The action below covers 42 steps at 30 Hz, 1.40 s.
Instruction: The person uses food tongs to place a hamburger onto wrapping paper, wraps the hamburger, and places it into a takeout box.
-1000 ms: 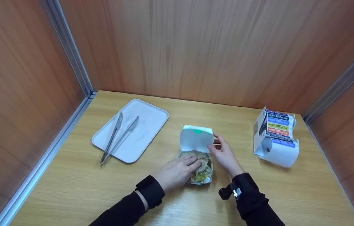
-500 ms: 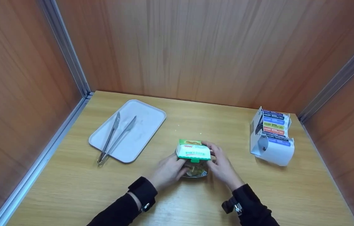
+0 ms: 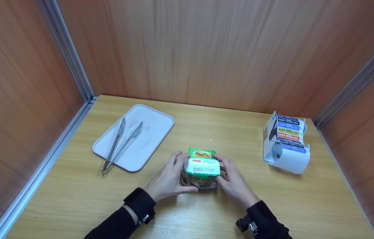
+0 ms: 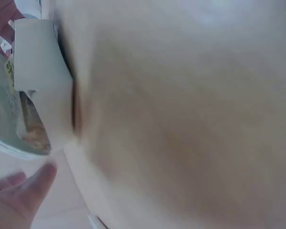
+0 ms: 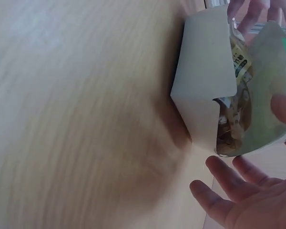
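Observation:
A small paper burger box (image 3: 203, 167) with a green and white printed lid stands on the table between both hands. Its lid is tilted forward over the base, leaving a gap at the front. Crumpled packets (image 5: 236, 117) show inside that gap in the right wrist view. My left hand (image 3: 167, 177) is at the box's left side, fingers toward the lid and thumb stretched along the front; in the left wrist view its thumb is apart from the box. At the right, my right hand (image 3: 235, 183) holds the lid's edge, thumb in front, other fingers spread beside the box.
Metal tongs (image 3: 115, 146) lie across a white tray (image 3: 155, 121) on the left. On the right stands a white holder (image 3: 289, 161) with colourful labelled packs. Wood panels (image 3: 207, 53) enclose the table (image 3: 81, 199) at the back and sides.
The box's lid has swung from upright to forward over the base. My left hand has come out of the box to its left side. My right hand has stayed by the lid.

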### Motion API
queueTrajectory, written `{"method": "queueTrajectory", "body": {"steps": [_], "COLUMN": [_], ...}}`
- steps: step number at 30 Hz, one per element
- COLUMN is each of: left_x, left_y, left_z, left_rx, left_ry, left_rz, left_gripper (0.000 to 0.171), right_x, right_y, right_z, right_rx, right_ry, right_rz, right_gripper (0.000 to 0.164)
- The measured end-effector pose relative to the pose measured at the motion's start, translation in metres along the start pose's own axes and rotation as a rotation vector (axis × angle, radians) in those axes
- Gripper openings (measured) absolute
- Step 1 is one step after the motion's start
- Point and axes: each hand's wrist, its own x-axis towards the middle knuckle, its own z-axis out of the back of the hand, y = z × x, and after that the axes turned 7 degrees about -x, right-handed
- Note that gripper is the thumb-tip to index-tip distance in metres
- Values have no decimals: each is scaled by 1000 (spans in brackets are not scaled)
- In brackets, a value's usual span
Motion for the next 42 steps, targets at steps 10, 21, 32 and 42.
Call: {"method": "queueTrajectory", "body": {"steps": [10, 21, 32, 42], "left_x": [8, 11, 15, 9], "left_y": [-8, -4, -9, -3], "left_z": [-7, -8, -12, -21], "left_rx": [50, 172, 261, 81], "left_ry": [87, 127, 122, 56], "left_rz": [18, -45, -29, 15], "left_gripper": [94, 98, 97, 89], "right_x": [-11, -19, -22, -24], "right_y": [-13, -22, -24, -29], "right_z": [-3, -3, -4, -3], "right_rx": [-11, 43, 51, 83], "right_ry": [11, 72, 78, 96], "right_rz": [113, 104, 115, 78], "right_gripper": [70, 83, 85, 83]}}
